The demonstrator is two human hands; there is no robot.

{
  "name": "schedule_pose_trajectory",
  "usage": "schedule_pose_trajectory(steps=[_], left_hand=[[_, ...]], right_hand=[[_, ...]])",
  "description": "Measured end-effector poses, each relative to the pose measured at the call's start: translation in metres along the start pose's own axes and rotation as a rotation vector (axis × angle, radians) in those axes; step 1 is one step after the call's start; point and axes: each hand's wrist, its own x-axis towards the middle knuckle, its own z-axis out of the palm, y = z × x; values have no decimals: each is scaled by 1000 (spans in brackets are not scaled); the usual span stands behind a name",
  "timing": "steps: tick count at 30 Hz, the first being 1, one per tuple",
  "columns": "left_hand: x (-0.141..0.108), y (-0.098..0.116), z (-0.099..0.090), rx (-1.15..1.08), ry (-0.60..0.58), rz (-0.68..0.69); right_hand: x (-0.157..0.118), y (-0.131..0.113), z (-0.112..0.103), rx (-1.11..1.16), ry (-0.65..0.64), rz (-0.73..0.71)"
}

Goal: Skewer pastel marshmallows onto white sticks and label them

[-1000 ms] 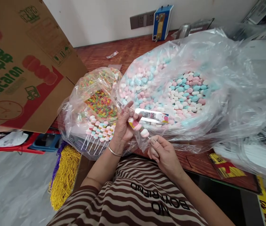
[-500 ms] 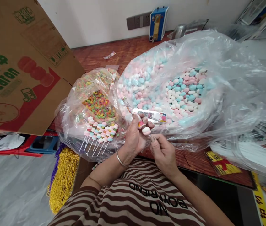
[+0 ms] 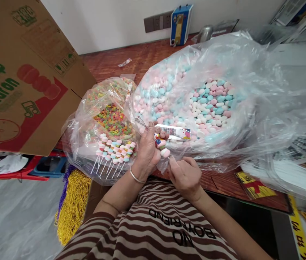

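My left hand is wrapped round a printed clear wrapper, with a candy skewer partly inside it. My right hand pinches the skewer's stick just below its lowest pink and white candy. Beyond my fingers lies a printed silver wrapper strip on a large clear bag of pink, white and blue candies. Several finished skewers with white sticks rest to the left, on a clear bag holding colourful ring-shaped pieces.
A large cardboard box stands at the left. At the back of the wooden table is a blue device near a metal cup. Gold bead strands hang below the table's left front.
The skewer has shifted slightly left and down, with more colourful wrapper print showing round it. My right hand has turned and closed nearer the candy. The whole view has shifted a little.
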Motion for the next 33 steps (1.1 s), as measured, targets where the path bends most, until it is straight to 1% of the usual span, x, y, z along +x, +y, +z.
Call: schedule_pose_trajectory(steps=[1, 2, 3, 5, 6, 7, 8, 9, 10, 11, 12, 13, 14, 16, 18, 20, 22, 23, 24, 25, 26, 27, 28, 29, 31, 32, 33], left_hand=[[-3, -4, 0, 7, -2, -12], [-6, -8, 1, 8, -14, -33], [-9, -10, 1, 3, -37, -63], [-12, -12, 0, -26, -91, -123], [-13, -12, -1, -48, -112, -144], [-13, -11, -2, -69, -128, -159], [-13, -10, -3, -85, -143, -168], [-12, -8, -5, -95, -159, -174], [-11, -6, -6, -96, -178, -178], [-10, -5, -6, -90, -200, -183], [-10, -3, -7, -76, -216, -185], [-10, -2, -7, -62, -225, -185], [-10, -1, -6, -48, -222, -184], [-11, 3, -3, -17, -189, -195], [-13, 6, 1, 10, -137, -203], [-15, 9, 5, 34, -95, -204], [-16, 8, 8, 50, -62, -191], [-17, 7, 9, 58, -46, -180], [-18, 4, 9, 66, -33, -166], [-18, 1, 9, 71, -23, -149], [-19, -3, 8, 73, -21, -137], [-20, -7, 7, 70, -29, -132], [-20, -10, 6, 65, -45, -136], [-20, -13, 4, 62, -70, -155], [-20, -14, 0, 59, -127, -216], [-19, -12, -2, 62, -159, -254], [-18, -10, -5, 64, -191, -283]], right_hand=[[1, -1, 0, 53, -1, 63], [3, -3, -1, 145, -8, 175], [5, -5, -3, 279, -24, 334], [10, -10, -6, 665, -72, 732], [13, -12, -8, 897, -111, 929], [15, -14, -10, 1132, -161, 1097], [17, -15, -11, 1350, -217, 1217], [18, -16, -12, 1529, -272, 1290], [18, -16, -12, 1653, -316, 1324], [18, -15, -12, 1717, -340, 1329], [18, -14, -12, 1718, -330, 1310], [17, -13, -12, 1652, -300, 1269], [16, -11, -12, 1519, -272, 1203], [12, -6, -11, 1088, -234, 993], [9, -1, -11, 582, -215, 700], [5, 4, -10, 179, -193, 412], [3, 6, -8, -57, -174, 209], [2, 6, -7, -115, -167, 157], [3, 5, -6, -136, -162, 142], [3, 4, -5, -115, -162, 162], [5, 3, -5, -53, -163, 219], [7, 2, -4, 50, -163, 315], [10, 0, -5, 193, -162, 445], [12, -1, -5, 378, -158, 600], [17, -1, -7, 844, -162, 942], [18, -1, -8, 1092, -175, 1096], [19, -1, -9, 1322, -195, 1216]])
